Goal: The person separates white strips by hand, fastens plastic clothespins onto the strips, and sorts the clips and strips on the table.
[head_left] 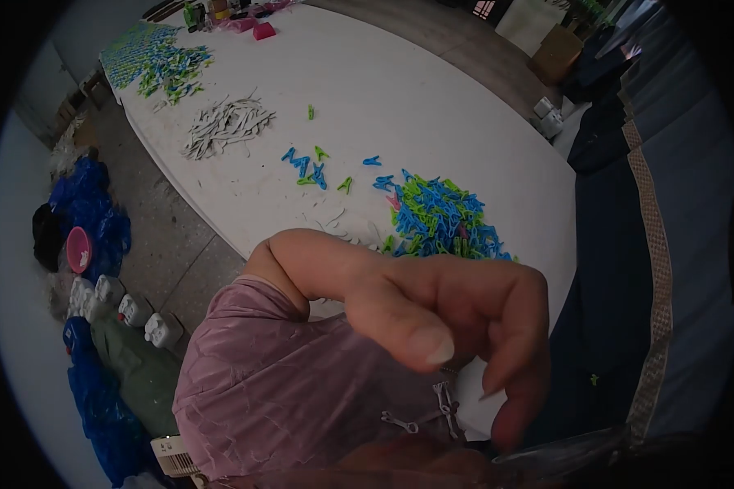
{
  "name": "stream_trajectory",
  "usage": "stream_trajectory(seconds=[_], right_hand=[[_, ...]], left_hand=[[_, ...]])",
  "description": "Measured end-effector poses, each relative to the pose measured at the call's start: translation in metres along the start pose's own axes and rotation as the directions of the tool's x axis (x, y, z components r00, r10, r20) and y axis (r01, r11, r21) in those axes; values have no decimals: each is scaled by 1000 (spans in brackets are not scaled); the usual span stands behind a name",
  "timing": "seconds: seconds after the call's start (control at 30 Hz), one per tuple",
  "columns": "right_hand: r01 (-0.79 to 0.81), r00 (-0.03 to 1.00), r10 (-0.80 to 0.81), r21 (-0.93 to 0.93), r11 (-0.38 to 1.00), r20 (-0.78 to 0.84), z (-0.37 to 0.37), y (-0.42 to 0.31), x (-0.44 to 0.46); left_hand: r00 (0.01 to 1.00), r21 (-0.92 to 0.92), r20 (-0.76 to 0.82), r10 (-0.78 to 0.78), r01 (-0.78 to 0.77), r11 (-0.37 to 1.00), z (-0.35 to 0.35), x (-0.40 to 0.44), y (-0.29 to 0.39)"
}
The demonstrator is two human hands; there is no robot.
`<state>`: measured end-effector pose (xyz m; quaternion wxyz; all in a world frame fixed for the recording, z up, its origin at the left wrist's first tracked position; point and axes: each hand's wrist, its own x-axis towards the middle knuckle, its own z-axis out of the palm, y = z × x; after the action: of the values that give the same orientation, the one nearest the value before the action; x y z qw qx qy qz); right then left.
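Note:
My left hand (pixel 457 318) is raised very close to the camera, in front of the table's near edge. Its fingers are bent and apart, the thumb points down, and nothing shows between them. Behind it, on the white table (pixel 383 73), lies a heap of blue and green clothespins (pixel 444 213). Several loose clothespins (pixel 306 167) are scattered left of the heap. Small pale looped pieces (pixel 400 422) show against my mauve clothing (pixel 277 391). A blurred skin-toned patch at the bottom edge cannot be made out. My right hand is not recognisable anywhere.
Farther left on the table are a pile of grey-white strips (pixel 230 124) and a larger spread of clothespins (pixel 167 69). Blue bags (pixel 94 204), a pink basin (pixel 79 249) and white jugs (pixel 163 329) stand on the left floor. Dark fabric (pixel 607 285) hangs at right.

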<state>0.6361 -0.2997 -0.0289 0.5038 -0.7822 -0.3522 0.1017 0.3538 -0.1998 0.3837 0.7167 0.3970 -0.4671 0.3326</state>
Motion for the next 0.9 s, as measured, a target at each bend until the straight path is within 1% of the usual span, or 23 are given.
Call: stream_trajectory(seconds=[0.07, 0.2, 0.27, 0.3, 0.33, 0.37, 0.43, 0.47, 0.53, 0.57, 0.6, 0.63, 0.67, 0.7, 0.73, 0.77, 0.8, 0.83, 0.87, 0.9], right_hand=[[-20, 1000, 20, 34, 999, 5, -1, 2, 3], [-68, 997, 70, 116, 991, -13, -3, 4, 7], [-82, 996, 86, 133, 988, -31, -3, 6, 8], [-119, 992, 122, 153, 981, -14, -4, 3, 7], [-155, 988, 157, 174, 972, 6, -4, 0, 6], [-154, 988, 157, 175, 972, -1, -5, -3, 5], [-272, 962, 260, 177, 946, 87, -10, -25, 2], [-271, 962, 260, 181, 945, 82, -7, -14, 3], [-69, 996, 74, 103, 992, -45, -1, -2, 6], [-70, 996, 76, 105, 992, -54, -1, 5, 8], [-147, 988, 151, 167, 975, -11, -4, -13, 6], [-227, 974, 225, 224, 948, 35, -8, -24, 2], [-234, 972, 234, 224, 946, 23, -2, -2, 6], [-73, 995, 81, 139, 988, -50, 10, 31, 12], [82, 991, -78, 37, 996, -107, 10, 31, 10], [73, 990, -69, 29, 997, -120, 3, 32, 6], [-120, 992, 123, 108, 987, -25, -10, -19, 2], [-311, 950, 301, 170, 935, 82, -19, -52, 0], [-312, 950, 304, 168, 935, 73, -20, -54, 0], [-322, 946, 311, 157, 934, 89, -20, -55, 0]], left_hand=[[995, -171, -94, -45, 28, 985, 14, 3, 0], [999, -167, -48, -23, 14, 986, 12, 6, -3], [996, -107, -28, -88, 84, 991, 11, 6, -3], [996, -116, -22, -88, 85, 990, 10, 5, -5], [996, -123, 30, -81, 84, 989, 10, 4, -8], [994, -126, 81, -74, 84, 988, 10, 4, -10], [993, -133, 85, -77, 87, 987, 13, 4, -10], [994, -137, 83, -76, 87, 987, 15, 4, -10], [991, -120, 76, -106, 115, 986, 17, 2, -9], [989, -101, 62, -133, 139, 985, 18, 2, -8], [988, -108, 68, -137, 143, 984, 19, 3, -7], [986, -71, 94, -139, 146, 987, 18, 6, -5], [983, -38, 119, -142, 147, 988, 18, 8, -5], [982, -54, 120, -144, 151, 987, 20, 9, -9], [989, -128, 122, -81, 96, 987, 24, 8, -15], [992, -201, 123, -15, 40, 979, 27, 8, -21], [992, -218, 127, -13, 41, 975, 31, 9, -24], [997, -202, 73, -2, 17, 979, 34, 9, -27], [1000, -178, 18, 7, -4, 984, 37, 9, -27], [1000, -182, 19, 9, -5, 983, 35, 9, -26]])
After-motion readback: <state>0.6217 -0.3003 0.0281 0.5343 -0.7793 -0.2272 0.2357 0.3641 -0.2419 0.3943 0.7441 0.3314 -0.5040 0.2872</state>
